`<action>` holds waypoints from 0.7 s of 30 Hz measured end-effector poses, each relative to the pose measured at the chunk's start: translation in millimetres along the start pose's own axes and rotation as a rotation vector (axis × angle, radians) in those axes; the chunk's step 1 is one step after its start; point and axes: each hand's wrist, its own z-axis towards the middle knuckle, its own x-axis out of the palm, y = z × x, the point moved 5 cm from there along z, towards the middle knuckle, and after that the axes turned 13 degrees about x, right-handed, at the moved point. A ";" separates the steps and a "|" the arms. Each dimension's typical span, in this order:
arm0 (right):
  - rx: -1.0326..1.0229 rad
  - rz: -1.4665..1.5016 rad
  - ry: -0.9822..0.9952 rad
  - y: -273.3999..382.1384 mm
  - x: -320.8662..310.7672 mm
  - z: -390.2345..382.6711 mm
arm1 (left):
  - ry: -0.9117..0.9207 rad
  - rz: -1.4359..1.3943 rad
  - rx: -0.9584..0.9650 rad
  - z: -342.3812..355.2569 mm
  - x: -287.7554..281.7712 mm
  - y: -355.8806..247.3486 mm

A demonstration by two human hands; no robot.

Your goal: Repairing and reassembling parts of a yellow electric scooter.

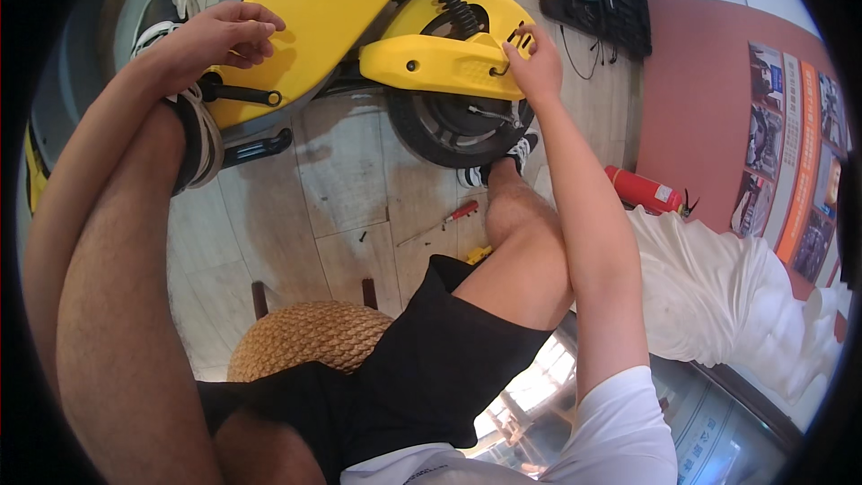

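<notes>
**Right hand [540, 72] held at scooter's [332, 0] yellow wheel cover [435, 65]**

At lower centre, a woven stool [305, 337] is seen. Beyond it, a red-handled screwdriver [463, 211] is laid down. In the upper centre, beside the cover's end, the right hand's fingers are bent; whether anything is gripped cannot be told. At upper left, the left hand [235, 33] is held half-open, nothing visibly gripped. A tool case [631, 20] is placed upper right.

- Yellow scooter [328, 0]: smooth, glossy panels, apparently plastic.
- Tyre [409, 135] of the scooter: matt black rubber.
- Floor [346, 189] under the scooter: dull, pale planks, wood-like.
- Stool [310, 337], nearer than the scooter: rough, woven, straw-like seat.
- Fire extinguisher [642, 190], right of the scooter: smooth, shiny, red-painted metal.
- White cover [709, 287], farther right of the scooter: thin, creased, cloth-like.
</notes>
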 end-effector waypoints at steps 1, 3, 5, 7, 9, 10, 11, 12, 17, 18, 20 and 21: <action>0.000 -0.004 -0.002 -9.1 -4.3 0.8 | 0.002 -0.002 0.003 1.7 1.0 0.2; 0.113 -0.095 0.066 -19.7 -9.6 -4.0 | 0.009 0.004 0.020 -0.6 0.0 0.8; 0.121 -0.119 0.055 -29.9 -17.6 -4.7 | 0.010 0.008 0.019 0.4 0.0 0.3; 0.132 -0.145 0.038 -45.9 -21.7 -9.5 | 0.014 0.012 0.023 2.2 -0.4 0.2; -0.044 -0.214 0.010 -46.4 -23.0 -22.2 | 0.026 -0.006 0.017 2.4 -1.0 2.4; -0.045 -0.215 0.009 -50.7 -24.3 -24.7 | 0.027 -0.007 0.018 2.4 -1.1 2.2; -0.122 -0.234 0.018 -45.8 -25.2 -29.0 | 0.028 -0.005 0.019 1.9 -1.4 2.2; -0.200 -0.253 0.026 -41.2 -26.4 -33.7 | 0.030 -0.003 0.020 1.6 -1.5 2.2; -0.179 -0.404 0.164 -23.1 -28.9 -52.7 | 0.032 0.040 0.015 2.8 -2.7 4.5; -0.115 -0.489 0.255 -22.1 -26.9 -55.8 | 0.028 0.042 0.011 2.9 -2.7 4.3; -0.135 -0.507 0.263 -11.0 -30.5 -67.2 | 0.028 0.026 0.015 2.7 -1.8 3.4; -0.156 -0.525 0.271 -5.9 -30.2 -70.8 | 0.028 0.009 0.019 2.7 -1.1 2.7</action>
